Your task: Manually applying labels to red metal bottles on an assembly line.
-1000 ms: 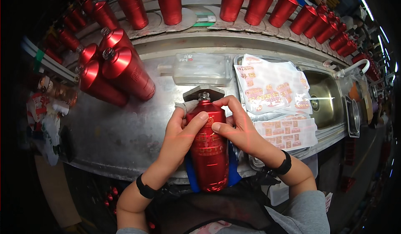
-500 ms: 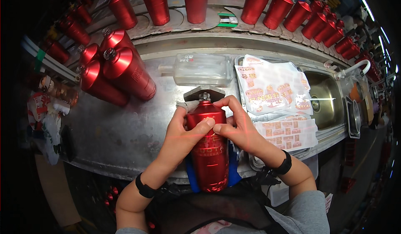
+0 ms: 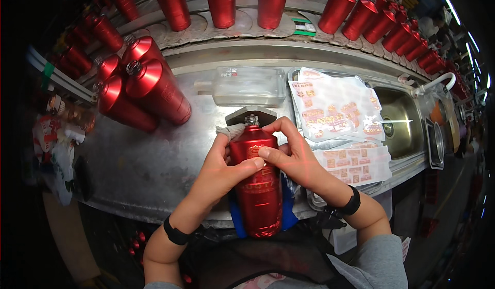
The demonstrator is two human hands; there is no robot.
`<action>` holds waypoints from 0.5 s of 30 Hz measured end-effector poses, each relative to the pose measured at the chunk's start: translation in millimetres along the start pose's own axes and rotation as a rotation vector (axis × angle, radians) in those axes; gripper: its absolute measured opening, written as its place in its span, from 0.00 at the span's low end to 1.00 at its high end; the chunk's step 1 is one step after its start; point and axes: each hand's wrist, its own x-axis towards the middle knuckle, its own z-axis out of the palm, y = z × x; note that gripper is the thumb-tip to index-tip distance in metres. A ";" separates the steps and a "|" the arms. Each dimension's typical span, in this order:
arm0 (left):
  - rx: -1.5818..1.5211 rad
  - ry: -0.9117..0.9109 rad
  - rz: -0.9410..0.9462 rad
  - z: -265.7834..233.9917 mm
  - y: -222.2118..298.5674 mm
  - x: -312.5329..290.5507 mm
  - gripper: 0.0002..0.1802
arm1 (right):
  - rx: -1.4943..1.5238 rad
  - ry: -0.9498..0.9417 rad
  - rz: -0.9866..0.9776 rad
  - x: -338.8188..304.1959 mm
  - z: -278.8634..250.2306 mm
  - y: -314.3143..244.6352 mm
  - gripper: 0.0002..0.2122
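A shiny red bottle [image 3: 258, 196] with a clear threaded glass neck lies before me, its neck pointing away. Its neck end is by a dark angled support block [image 3: 251, 115]. My left hand [image 3: 227, 162] grips the bottle's left side, its thumb on the front; a greyish wrap covers one fingertip. From the other side my right hand [image 3: 289, 152] holds the bottle's shoulder, with the thumb pressed on the front near a gold emblem [image 3: 255, 150]. The thumbs nearly meet over gold printing. Blue material [image 3: 289, 214] shows beneath the bottle's lower part.
Several red bottles [image 3: 160, 90] stand at the left of the metal table [image 3: 154, 165]. Behind my hands lies a clear glass bottle [image 3: 250, 86]. Printed decal sheets [image 3: 335, 106] rest on a tray at right, beside a sink [image 3: 397, 119]. Along the back runs a conveyor [image 3: 247, 28] carrying red bottles.
The conveyor bottles have shifted to the right. My right thumb has slid slightly up the bottle and my left thumb slightly down, uncovering the gold emblem. The held bottle stays in place.
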 end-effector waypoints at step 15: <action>-0.116 0.023 0.024 2.7 -1.1 0.8 0.27 | 0.131 -0.106 0.145 6.4 -13.2 -13.7 0.18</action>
